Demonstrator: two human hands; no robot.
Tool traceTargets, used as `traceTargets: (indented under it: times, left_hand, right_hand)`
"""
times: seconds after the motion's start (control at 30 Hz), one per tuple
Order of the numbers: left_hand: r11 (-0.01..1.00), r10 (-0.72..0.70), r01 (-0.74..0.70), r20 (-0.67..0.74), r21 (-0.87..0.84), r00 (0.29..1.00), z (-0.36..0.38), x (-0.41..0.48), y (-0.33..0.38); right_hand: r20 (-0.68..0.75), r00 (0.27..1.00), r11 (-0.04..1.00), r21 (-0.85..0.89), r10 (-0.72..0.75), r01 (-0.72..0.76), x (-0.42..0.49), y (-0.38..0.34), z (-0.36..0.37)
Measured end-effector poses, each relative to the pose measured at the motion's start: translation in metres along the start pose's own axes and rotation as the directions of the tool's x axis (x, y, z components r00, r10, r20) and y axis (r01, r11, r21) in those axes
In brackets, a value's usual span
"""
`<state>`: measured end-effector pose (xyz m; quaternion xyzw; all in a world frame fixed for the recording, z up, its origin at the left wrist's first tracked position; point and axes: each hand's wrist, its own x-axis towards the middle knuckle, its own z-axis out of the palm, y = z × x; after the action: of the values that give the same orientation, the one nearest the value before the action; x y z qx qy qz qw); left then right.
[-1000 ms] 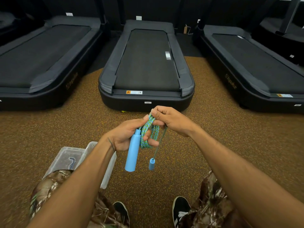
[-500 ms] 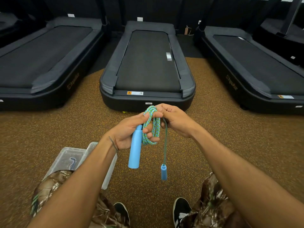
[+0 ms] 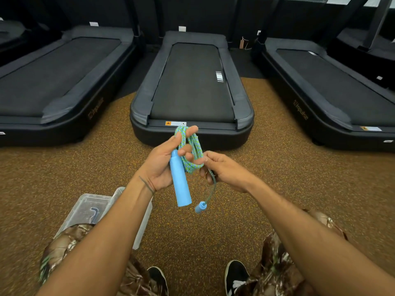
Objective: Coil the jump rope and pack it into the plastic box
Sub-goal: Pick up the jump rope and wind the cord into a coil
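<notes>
My left hand (image 3: 159,167) grips a light blue jump rope handle (image 3: 180,182) that points down, with several loops of the green and blue rope (image 3: 191,150) wound over its fingers. My right hand (image 3: 224,170) sits just right of the coil and pinches the loose end of the rope. From that hand a short length hangs down to the second blue handle (image 3: 200,207), which dangles free. The clear plastic box (image 3: 142,227) stands on the floor at lower left, partly hidden behind my left forearm, with its lid (image 3: 89,207) beside it.
Three black treadmills stand ahead: one on the left (image 3: 53,92), one in the middle (image 3: 192,92) and one on the right (image 3: 331,92). Brown speckled floor (image 3: 277,167) lies between them and my black shoes (image 3: 236,276). My knees in camouflage trousers show at the bottom.
My right hand came down from the top of the coil to its right side, laying another turn. The dangling handle's free rope is shorter. The left hand turned its palm more upward.
</notes>
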<state>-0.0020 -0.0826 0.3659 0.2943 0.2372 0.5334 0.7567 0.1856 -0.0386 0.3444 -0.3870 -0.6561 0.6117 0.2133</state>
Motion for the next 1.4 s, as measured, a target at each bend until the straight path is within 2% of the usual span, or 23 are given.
traceTargets:
  times: [0.13,0.33,0.5,0.6,0.7,0.77,0.9,1.0,1.17,1.3,1.4]
  left_hand:
    - [0.997,0.056,-0.05,-0.111,0.051,0.992,-0.002,0.003,0.003]
    - [0.981,0.138,-0.099,-0.237,0.169,0.962,0.0,0.007,-0.002]
    - [0.965,0.132,-0.057,-0.283,0.257,0.95,0.004,0.01,0.004]
    - [0.939,0.121,-0.014,-0.295,0.343,0.948,0.005,0.011,0.001]
    - [0.891,0.135,0.031,-0.329,0.453,0.935,-0.001,0.012,-0.004]
    - [0.891,0.119,0.055,-0.348,0.45,0.93,-0.005,0.011,-0.007]
    - [0.901,0.068,0.088,-0.339,0.424,0.938,-0.004,0.006,-0.01]
    - [0.91,0.02,0.115,-0.321,0.397,0.947,0.001,0.004,-0.01]
    - [0.908,-0.102,0.215,-0.309,0.359,0.946,0.006,0.0,-0.012]
    - [0.894,-0.205,0.279,-0.232,0.351,0.951,0.007,0.0,-0.013]
    - [0.876,-0.26,0.298,-0.15,0.379,0.954,0.006,-0.001,-0.011]
  right_hand:
    - [0.05,0.999,0.989,-0.147,0.021,-0.013,-0.003,0.002,0.002]
    - [0.096,0.995,0.978,-0.209,-0.001,0.021,-0.005,-0.009,0.004]
    - [0.153,0.987,0.94,-0.341,0.04,0.015,-0.009,-0.021,0.002]
    - [0.171,0.985,0.89,-0.448,-0.006,0.083,-0.008,-0.03,0.001]
    - [0.15,0.986,0.878,-0.458,-0.075,0.136,-0.004,-0.039,0.001]
    - [0.125,0.986,0.859,-0.487,-0.113,0.16,-0.002,-0.046,0.002]
    - [0.1,0.976,0.795,-0.567,-0.192,0.214,0.005,-0.05,0.002]
    - [0.075,0.974,0.835,-0.502,-0.216,0.224,0.006,-0.052,-0.002]
    - [-0.008,0.932,0.835,-0.447,-0.362,0.321,0.008,-0.053,-0.006]
    - [-0.097,0.929,0.847,-0.454,-0.356,0.277,0.013,-0.048,-0.012]
    - [-0.087,0.946,0.842,-0.486,-0.313,0.234,0.014,-0.046,-0.016]
